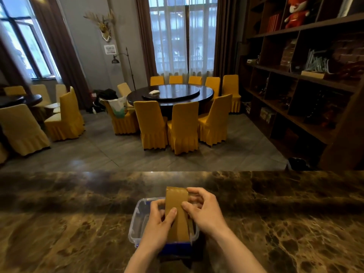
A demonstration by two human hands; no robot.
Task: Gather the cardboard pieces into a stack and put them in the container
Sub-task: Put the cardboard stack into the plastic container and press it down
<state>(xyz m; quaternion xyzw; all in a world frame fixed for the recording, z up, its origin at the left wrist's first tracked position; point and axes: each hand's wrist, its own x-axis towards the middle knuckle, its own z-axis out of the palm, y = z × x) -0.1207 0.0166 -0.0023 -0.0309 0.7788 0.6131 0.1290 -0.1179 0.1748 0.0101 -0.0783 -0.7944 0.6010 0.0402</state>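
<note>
Over clear container (pixel 137 217): both hands pinching cardboard stack (pixel 176 211); no writing legible, seemingly.

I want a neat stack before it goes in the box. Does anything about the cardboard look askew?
Slightly. The cardboard stack, held by the left hand and right hand over the clear container, is uneven: a back piece juts above the front one, and edges stick out on the right.

Tan cardboard pieces (pixel 176 211), clear blue-latched container (pixel 137 217), brown veined marble counter (pixel 285 223), yellow chairs (pixel 183 125).
</note>
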